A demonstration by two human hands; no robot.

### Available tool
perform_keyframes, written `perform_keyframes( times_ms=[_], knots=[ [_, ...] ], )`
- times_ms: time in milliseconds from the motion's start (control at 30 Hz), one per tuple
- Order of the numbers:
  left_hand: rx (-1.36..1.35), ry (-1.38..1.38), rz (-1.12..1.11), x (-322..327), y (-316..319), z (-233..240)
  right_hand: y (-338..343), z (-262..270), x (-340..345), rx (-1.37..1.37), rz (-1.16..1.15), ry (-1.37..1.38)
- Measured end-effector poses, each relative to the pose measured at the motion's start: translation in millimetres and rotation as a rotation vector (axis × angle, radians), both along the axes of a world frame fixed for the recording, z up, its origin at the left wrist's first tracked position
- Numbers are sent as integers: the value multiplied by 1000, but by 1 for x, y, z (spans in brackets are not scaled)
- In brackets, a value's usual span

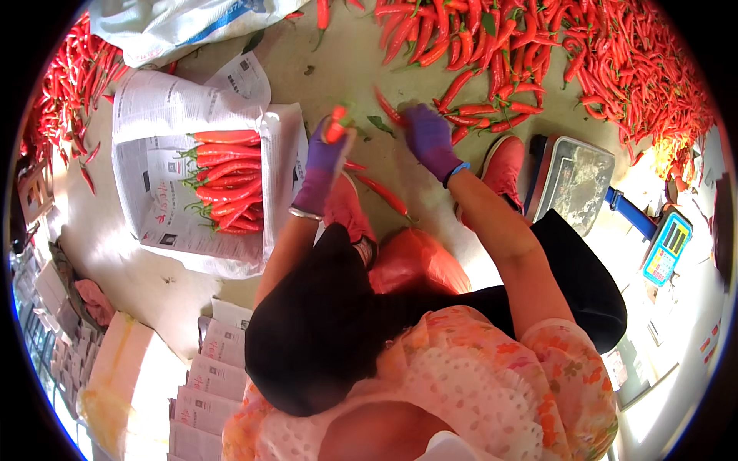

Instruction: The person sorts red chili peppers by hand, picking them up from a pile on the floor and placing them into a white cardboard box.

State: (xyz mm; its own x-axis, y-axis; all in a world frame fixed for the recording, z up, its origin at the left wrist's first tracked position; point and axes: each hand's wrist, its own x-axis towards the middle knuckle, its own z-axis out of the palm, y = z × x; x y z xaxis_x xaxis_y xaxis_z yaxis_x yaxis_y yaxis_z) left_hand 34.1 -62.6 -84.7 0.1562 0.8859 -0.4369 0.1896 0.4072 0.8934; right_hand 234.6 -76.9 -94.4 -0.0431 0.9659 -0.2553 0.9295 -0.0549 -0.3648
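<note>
My left hand (327, 158), in a purple knit glove, grips red chili peppers (336, 128) by one end; how many is blurred. To its right, my right hand (428, 133), gloved the same way, has a single red chili (387, 107) at its fingertips, blurred at the tip. Left of my left hand stands a newspaper-lined box (131, 190). Inside it, a stack of red chilies (230, 181) lies against the right wall, green stems pointing left. Beyond my right hand, loose chilies (490, 115) spread out from a large heap (496, 29).
A platform scale (571, 178) with a blue display unit (666, 248) stands at right. One chili (383, 195) lies between my shoes, near a red plastic bag (418, 259). Folded newspapers (210, 374) and a foam box (130, 386) sit lower left; a white woven sack (196, 26) lies upper left.
</note>
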Motion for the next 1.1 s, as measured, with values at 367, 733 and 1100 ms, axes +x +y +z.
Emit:
perform_keyframes(
  times_ms=[367,733,1100],
  knots=[
    [144,295,-614,26,9,29,-28,20,11,-35,-163,701],
    [-316,-371,161,-20,-64,-72,-8,18,30,-140,-697,554],
    [-394,-330,116,-22,-68,-81,137,150,69,-20,-87,644]
  ],
)
